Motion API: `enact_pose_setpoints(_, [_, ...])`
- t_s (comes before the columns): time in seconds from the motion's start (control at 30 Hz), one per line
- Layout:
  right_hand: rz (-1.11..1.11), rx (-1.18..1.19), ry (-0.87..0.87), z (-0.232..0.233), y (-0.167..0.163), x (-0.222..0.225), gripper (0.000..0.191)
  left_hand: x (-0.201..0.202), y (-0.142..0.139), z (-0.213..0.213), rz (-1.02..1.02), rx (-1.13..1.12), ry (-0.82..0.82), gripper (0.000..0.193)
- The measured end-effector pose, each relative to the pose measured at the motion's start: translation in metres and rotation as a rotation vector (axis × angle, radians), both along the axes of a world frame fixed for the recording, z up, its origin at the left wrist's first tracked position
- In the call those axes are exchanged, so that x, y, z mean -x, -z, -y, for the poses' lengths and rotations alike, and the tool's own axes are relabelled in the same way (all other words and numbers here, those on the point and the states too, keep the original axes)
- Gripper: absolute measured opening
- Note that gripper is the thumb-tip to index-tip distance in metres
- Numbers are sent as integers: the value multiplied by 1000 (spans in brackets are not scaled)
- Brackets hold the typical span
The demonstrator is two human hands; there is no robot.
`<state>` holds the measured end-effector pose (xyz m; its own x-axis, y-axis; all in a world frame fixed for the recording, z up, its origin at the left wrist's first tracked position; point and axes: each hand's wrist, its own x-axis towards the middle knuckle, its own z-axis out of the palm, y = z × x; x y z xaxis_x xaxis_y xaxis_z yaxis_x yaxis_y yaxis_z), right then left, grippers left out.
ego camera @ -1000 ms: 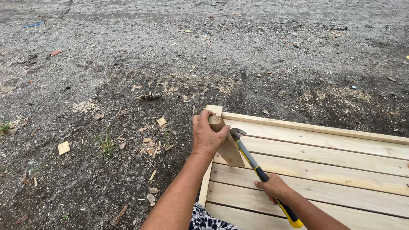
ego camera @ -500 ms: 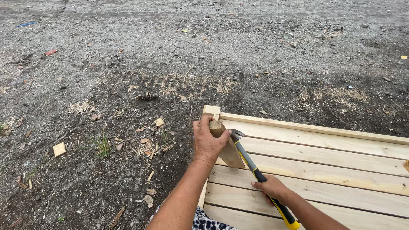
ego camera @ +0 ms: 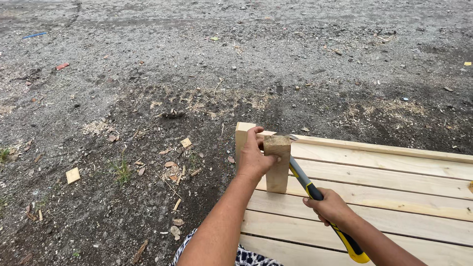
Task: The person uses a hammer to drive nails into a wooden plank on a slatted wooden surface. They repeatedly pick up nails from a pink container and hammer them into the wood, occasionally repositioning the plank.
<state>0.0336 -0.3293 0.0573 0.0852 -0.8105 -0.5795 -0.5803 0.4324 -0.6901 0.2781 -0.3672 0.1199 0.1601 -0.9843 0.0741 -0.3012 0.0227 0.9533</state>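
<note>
My left hand (ego camera: 254,157) grips a short upright wooden block (ego camera: 278,164) that stands on the corner of a slatted pale wood panel (ego camera: 394,187). My right hand (ego camera: 329,206) holds a hammer (ego camera: 315,194) by its black and yellow handle. The hammer's metal head lies behind the top of the block, near the panel's far edge, mostly hidden by the block.
The panel lies on dark gravel and dirt ground (ego camera: 197,59). Wood chips and sawdust are scattered to the left, with a small square offcut (ego camera: 73,175) and a tuft of grass (ego camera: 120,170). A patterned piece of clothing (ego camera: 246,257) shows at the bottom edge.
The block now stands upright in my left hand, where it was tilted under the hand before. The hammer head has moved up behind the block's top.
</note>
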Motion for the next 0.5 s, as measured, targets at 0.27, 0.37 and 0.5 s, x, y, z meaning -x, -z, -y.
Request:
enact_pose_setpoints(0.27, [74, 197, -37, 0, -82, -14, 39, -10, 44, 26, -360, -63, 26, 50])
enact_pose_setpoints(0.37, [37, 227, -57, -8, -103, -9, 35, -10, 51, 22, -464, -137, 17, 44])
enact_pose_setpoints(0.5, [122, 246, -113, -22, -123, 5, 34, -7, 52, 20, -466, -127, -28, 42])
